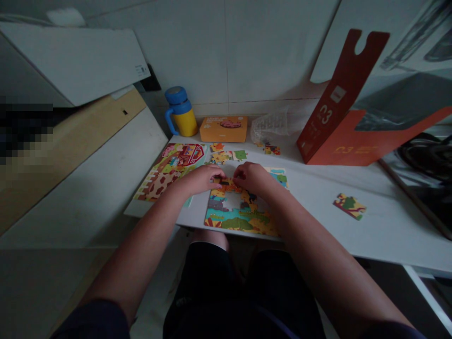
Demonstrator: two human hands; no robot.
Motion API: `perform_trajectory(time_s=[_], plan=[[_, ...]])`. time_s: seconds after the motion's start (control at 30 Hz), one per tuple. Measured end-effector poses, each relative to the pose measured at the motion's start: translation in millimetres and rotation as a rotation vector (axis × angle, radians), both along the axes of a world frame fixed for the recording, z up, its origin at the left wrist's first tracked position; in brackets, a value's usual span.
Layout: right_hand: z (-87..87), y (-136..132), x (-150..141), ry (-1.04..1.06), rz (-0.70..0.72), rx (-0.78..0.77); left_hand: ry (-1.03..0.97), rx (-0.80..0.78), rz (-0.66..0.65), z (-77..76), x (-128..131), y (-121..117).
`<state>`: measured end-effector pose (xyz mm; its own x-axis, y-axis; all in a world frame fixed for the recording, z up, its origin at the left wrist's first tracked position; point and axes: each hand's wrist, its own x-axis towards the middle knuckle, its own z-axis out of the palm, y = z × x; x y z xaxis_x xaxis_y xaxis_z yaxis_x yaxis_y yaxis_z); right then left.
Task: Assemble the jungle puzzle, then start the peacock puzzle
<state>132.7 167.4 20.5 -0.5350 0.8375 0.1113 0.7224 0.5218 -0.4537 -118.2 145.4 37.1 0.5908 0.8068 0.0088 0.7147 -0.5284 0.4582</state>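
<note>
A partly assembled jigsaw puzzle (229, 223) lies on the white tabletop in front of me, with a gap in its middle. At its upper left, my left hand (202, 180) has its thumb and fingers closed on the left end of an orange puzzle piece (229, 184). My right hand (250, 177) pinches at that piece's right end, its fingertips partly hidden by the hand itself. Behind my hands lie several loose puzzle pieces (219, 157). One more loose piece (350, 206) rests off to the right.
A finished-looking farm picture sheet (169, 172) lies at left. Along the wall stand a blue and yellow bottle (185, 117), an orange box (223, 129) and a clear plastic bag (270, 125). A large open red box (339, 141) stands at right. White panels (81, 61) lean in from the left.
</note>
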Motion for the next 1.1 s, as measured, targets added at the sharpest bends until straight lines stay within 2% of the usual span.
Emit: perform_trajectory(time_s=[0.27, 0.43, 0.5, 1.1], plan=[[5.8, 3.2, 15.1, 0.04, 0.02, -0.045, -0.02, 0.037, -0.035, -4.2, -0.7, -0.9], [7.6, 4.1, 24.5, -0.008, 0.229, -0.076, -0.042, 0.04, -0.032, -8.1, -2.7, -2.3], [6.4, 3.2, 23.5, -0.037, 0.26, -0.086, -0.041, 0.039, -0.025, -7.6, -2.5, -2.8], [-1.3, 4.1, 22.1, -0.018, 0.245, -0.032, -0.021, 0.055, 0.008, -2.1, 3.3, -8.7]])
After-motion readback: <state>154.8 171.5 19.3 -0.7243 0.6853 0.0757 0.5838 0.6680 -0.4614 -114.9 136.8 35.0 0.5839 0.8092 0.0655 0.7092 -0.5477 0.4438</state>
